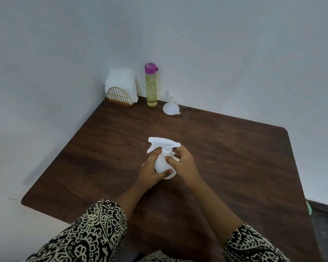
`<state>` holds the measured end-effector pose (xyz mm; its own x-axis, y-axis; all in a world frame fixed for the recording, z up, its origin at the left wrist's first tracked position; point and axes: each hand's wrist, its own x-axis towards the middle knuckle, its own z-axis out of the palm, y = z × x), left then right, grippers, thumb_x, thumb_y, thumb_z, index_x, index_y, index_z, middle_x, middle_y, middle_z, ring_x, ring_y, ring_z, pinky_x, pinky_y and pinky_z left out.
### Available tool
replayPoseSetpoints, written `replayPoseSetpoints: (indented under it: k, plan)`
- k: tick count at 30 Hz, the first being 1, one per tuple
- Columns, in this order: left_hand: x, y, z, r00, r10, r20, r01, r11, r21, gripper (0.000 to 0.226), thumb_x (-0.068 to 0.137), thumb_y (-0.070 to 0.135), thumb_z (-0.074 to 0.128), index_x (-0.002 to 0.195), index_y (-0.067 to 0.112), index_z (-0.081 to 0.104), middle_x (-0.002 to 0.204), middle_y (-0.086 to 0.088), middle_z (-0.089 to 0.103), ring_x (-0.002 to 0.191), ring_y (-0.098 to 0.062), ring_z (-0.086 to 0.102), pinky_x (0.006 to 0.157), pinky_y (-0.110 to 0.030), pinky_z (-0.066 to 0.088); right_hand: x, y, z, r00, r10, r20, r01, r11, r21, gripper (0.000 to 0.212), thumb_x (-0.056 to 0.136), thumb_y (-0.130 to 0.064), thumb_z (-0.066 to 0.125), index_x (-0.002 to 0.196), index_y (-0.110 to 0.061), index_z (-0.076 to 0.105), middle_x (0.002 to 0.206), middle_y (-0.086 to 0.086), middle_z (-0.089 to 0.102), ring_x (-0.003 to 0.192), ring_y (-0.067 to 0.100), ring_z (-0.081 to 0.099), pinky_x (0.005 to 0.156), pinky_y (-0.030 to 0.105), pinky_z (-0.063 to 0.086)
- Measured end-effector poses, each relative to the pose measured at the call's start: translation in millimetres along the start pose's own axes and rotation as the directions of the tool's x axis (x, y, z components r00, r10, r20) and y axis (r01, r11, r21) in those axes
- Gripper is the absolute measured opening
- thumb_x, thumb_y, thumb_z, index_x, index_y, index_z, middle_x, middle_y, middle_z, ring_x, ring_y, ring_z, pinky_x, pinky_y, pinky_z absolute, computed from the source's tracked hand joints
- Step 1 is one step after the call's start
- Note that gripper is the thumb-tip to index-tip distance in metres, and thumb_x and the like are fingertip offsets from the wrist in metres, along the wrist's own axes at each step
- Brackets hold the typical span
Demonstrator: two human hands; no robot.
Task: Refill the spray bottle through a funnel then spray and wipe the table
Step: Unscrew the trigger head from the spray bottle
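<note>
Upper centre, a gold wire holder of white napkins (121, 87), a purple-capped clear bottle of yellow liquid (151, 87) and a spout-up white plastic funnel (171, 109) stood in a row. Mid-frame on the dark wooden table (235, 157), the left hand (151, 172) curled round a white plastic spray bottle (162, 163); the right hand (185, 164) gripped its neck.

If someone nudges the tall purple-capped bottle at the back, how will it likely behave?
The purple-capped bottle is tall and narrow, so it probably tips easily. Nearly full of yellowish liquid, it likely feels heavy for its size.
</note>
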<state>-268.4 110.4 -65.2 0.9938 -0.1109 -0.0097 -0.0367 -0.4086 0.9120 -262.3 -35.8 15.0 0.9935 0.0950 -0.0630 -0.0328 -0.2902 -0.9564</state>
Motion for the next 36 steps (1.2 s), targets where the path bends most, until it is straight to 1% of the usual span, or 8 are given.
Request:
replayPoseSetpoints:
  k: [4,9,12,15,19,27,32,36]
  plan:
    - [-1.2,2.2,0.2,1.0,-0.003,-0.011,0.003,1.0,0.013,0.074,0.07,0.059,0.074,0.135,0.042,0.042,0.134,0.02,0.053,0.12,-0.002,0.054,0.099,-0.036,0.049,-4.9,3.3,0.7,0.998,-0.02,0.058,0.017,0.998,0.057,0.056,0.077,-0.017,0.075,0.124,-0.034,0.049,0.132,-0.012,0.052,0.119,0.003,0.05,0.098,0.021,0.043]
    - [-0.5,2.9,-0.6,1.0,0.007,0.002,-0.007,1.0,0.026,0.068,0.073,0.056,0.075,0.132,0.045,0.042,0.132,0.021,0.053,0.119,-0.001,0.054,0.097,-0.037,0.05,-1.8,-5.1,7.8,0.989,-0.034,-0.146,0.033,0.999,-0.011,0.038,0.073,-0.022,0.08,0.101,-0.021,0.055,0.104,-0.006,0.06,0.094,0.004,0.058,0.078,0.016,0.048]
    - [0.2,1.9,-1.1,1.0,0.006,0.011,-0.006,1.0,0.016,0.071,0.073,0.058,0.074,0.134,0.038,0.044,0.132,0.018,0.054,0.119,-0.006,0.055,0.096,-0.043,0.051,-1.9,-10.3,2.4,0.988,-0.068,-0.135,0.063,0.997,-0.036,0.034,0.073,-0.017,0.079,0.095,-0.028,0.056,0.098,-0.01,0.06,0.088,-0.001,0.058,0.072,0.007,0.044]
    - [-0.5,1.7,-1.8,1.0,-0.024,0.015,0.024,0.999,0.029,0.078,0.071,0.061,0.074,0.138,0.038,0.04,0.132,0.018,0.054,0.12,-0.006,0.055,0.097,-0.043,0.05,-4.0,-12.5,-4.6,0.992,-0.086,-0.087,0.085,0.996,-0.017,0.031,0.077,-0.014,0.075,0.097,-0.031,0.059,0.103,-0.007,0.063,0.091,0.0,0.059,0.078,0.015,0.049]
    - [-0.2,1.8,-2.3,0.998,-0.06,0.02,0.059,0.997,0.048,0.081,0.069,0.063,0.074,0.138,0.041,0.038,0.133,0.019,0.053,0.121,-0.007,0.054,0.098,-0.043,0.05,-0.3,-16.7,-13.0,0.998,-0.049,-0.037,0.049,0.999,0.001,0.035,0.078,-0.014,0.075,0.11,-0.019,0.063,0.103,-0.01,0.065,0.095,0.003,0.061,0.081,0.018,0.052]
    - [0.4,2.8,-2.2,0.992,-0.121,0.028,0.119,0.991,0.06,0.086,0.063,0.068,0.076,0.136,0.04,0.04,0.134,0.018,0.049,0.123,-0.01,0.049,0.1,-0.043,0.049,10.1,-48.0,-39.2,0.986,-0.158,0.047,0.159,0.987,-0.01,0.034,0.079,-0.013,0.075,0.104,-0.031,0.062,0.095,-0.011,0.07,0.089,0.007,0.067,0.079,0.025,0.055]
    - [0.9,13.9,-7.0,0.987,-0.147,0.056,0.145,0.989,0.041,0.078,0.069,0.046,0.082,0.135,0.033,0.042,0.132,0.013,0.047,0.119,-0.012,0.048,0.086,-0.017,0.046,17.2,-68.8,-48.4,0.983,-0.178,0.045,0.175,0.982,0.078,0.037,0.081,-0.012,0.073,0.105,-0.034,0.055,0.096,-0.008,0.069,0.084,0.016,0.069,0.072,0.032,0.059]
    - [1.1,17.8,-9.7,0.985,-0.159,0.069,0.157,0.987,0.027,0.085,0.063,0.05,0.083,0.136,0.031,0.043,0.134,0.01,0.047,0.121,-0.015,0.048,0.093,-0.029,0.049,20.6,-77.8,-49.4,0.982,-0.185,0.043,0.181,0.979,0.094,0.039,0.084,-0.016,0.072,0.116,-0.023,0.052,0.102,-0.005,0.067,0.089,0.012,0.069,0.075,0.027,0.059]
